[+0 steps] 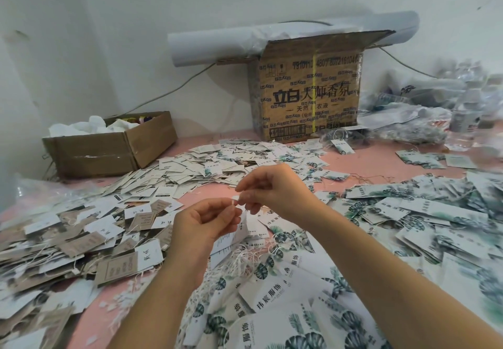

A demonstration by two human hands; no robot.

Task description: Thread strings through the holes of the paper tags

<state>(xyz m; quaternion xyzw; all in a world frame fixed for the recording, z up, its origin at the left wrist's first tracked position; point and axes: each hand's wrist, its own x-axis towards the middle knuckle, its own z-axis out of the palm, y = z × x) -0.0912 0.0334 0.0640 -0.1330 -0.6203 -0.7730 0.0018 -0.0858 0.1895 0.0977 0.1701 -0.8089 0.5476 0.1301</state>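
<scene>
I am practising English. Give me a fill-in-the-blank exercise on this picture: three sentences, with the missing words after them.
1. The table under the paper tags is ____ in colour.
2. The low open box stands to the ____ of the tall printed box.
3. The left hand and the right hand pinch a small white piece ____ them.
Missing words: pink; left; between.

Mostly matt surfaces
Paper tags [275, 305] look matt; strings [239, 263] fibrous; cardboard box [310, 95] at the far edge of the table [362, 158] dull brown; plastic bags [424, 98] glossy.
</scene>
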